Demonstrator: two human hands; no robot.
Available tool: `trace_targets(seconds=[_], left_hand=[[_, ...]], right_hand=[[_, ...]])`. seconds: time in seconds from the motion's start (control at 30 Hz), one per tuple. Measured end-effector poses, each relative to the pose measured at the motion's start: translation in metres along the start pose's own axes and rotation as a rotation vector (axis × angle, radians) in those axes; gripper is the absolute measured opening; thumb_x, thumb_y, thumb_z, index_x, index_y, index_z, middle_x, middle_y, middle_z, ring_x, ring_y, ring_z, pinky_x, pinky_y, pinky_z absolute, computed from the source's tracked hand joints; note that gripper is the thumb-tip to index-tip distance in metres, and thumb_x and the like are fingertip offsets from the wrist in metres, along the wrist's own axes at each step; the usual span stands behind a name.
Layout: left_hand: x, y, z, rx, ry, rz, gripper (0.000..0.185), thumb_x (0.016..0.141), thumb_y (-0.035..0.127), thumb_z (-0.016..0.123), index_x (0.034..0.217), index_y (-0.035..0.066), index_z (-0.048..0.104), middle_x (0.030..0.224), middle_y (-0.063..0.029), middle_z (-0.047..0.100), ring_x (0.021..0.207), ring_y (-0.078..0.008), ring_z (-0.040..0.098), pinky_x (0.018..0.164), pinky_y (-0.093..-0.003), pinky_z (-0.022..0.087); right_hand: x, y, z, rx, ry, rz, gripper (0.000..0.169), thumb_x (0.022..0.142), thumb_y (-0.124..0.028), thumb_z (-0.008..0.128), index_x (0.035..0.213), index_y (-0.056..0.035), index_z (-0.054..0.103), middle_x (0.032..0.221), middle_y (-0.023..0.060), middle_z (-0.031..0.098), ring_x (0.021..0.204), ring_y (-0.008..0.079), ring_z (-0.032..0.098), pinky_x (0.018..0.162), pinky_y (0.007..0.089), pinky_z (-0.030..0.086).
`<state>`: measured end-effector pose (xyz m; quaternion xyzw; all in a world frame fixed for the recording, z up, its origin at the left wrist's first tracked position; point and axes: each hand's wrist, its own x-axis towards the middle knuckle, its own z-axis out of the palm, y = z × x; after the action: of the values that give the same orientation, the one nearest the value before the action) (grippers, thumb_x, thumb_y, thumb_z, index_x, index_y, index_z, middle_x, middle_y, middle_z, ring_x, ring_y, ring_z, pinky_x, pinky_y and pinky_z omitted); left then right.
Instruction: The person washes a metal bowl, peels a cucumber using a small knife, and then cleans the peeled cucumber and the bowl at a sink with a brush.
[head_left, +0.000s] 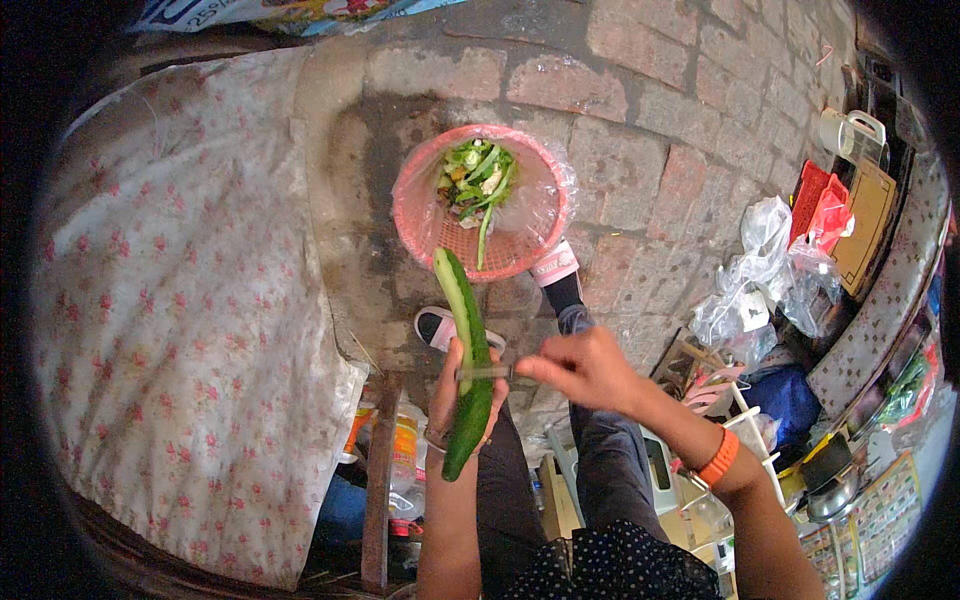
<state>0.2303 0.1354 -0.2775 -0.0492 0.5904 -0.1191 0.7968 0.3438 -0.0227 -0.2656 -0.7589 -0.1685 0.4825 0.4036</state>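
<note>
A long green cucumber lies along the palm of my left hand, its far end pointing at the bin. One pale strip without skin runs down its upper left side. My right hand grips a peeler, blurred, whose blade lies across the middle of the cucumber. Its handle is mostly hidden in my fingers. Just beyond the cucumber's tip stands a pink plastic basket lined with a clear bag. Inside it are green peelings and vegetable scraps.
To the left is a table under a flowered cloth. My slippered feet rest on the brick floor beside the basket. Plastic bags, a red basket and a clear jug crowd the right side. A white rack stands near my right arm.
</note>
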Motion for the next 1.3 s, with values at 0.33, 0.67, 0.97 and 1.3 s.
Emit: trace_targets(seconds=[0.33, 0.67, 0.97, 1.3], left_hand=[[-0.015, -0.011, 0.008, -0.019, -0.101, -0.063, 0.038, 0.092, 0.04, 0.041, 0.097, 0.004, 0.049, 0.084, -0.0096, 0.052, 0.07, -0.0159, 0.05, 0.058, -0.0259, 0.044], [-0.021, -0.002, 0.0, 0.241, 0.017, -0.059, 0.042, 0.094, 0.039, 0.035, 0.114, 0.005, 0.048, 0.094, -0.0105, 0.059, 0.076, -0.0136, 0.058, 0.06, -0.0241, 0.049], [0.001, -0.006, -0.007, 0.232, -0.009, -0.001, 0.039, 0.094, 0.037, 0.035, 0.114, 0.007, 0.048, 0.098, -0.0087, 0.058, 0.074, -0.0178, 0.059, 0.053, -0.026, 0.047], [-0.021, -0.008, -0.007, 0.22, -0.154, -0.079, 0.042, 0.093, 0.038, 0.037, 0.118, 0.005, 0.042, 0.09, -0.0081, 0.05, 0.074, -0.017, 0.049, 0.056, -0.0263, 0.042]], right_hand=[[0.058, 0.051, 0.012, -0.212, 0.265, -0.089, 0.042, 0.08, -0.045, 0.057, 0.068, -0.0066, 0.066, 0.056, 0.0176, 0.057, 0.053, 0.033, 0.058, 0.049, 0.042, 0.047], [0.058, 0.053, 0.002, -0.079, 0.207, 0.081, 0.045, 0.084, -0.041, 0.055, 0.061, -0.003, 0.06, 0.05, 0.0155, 0.05, 0.046, 0.0293, 0.051, 0.046, 0.0369, 0.04], [-0.008, -0.001, -0.004, -0.201, 0.018, -0.154, 0.047, 0.08, -0.043, 0.059, 0.051, -0.0077, 0.05, 0.046, 0.0113, 0.051, 0.041, 0.0293, 0.053, 0.04, 0.0385, 0.04], [0.089, 0.079, 0.025, -0.439, 0.149, 0.102, 0.045, 0.082, -0.049, 0.053, 0.07, -0.0079, 0.067, 0.055, 0.0174, 0.055, 0.054, 0.0335, 0.058, 0.05, 0.0412, 0.045]])
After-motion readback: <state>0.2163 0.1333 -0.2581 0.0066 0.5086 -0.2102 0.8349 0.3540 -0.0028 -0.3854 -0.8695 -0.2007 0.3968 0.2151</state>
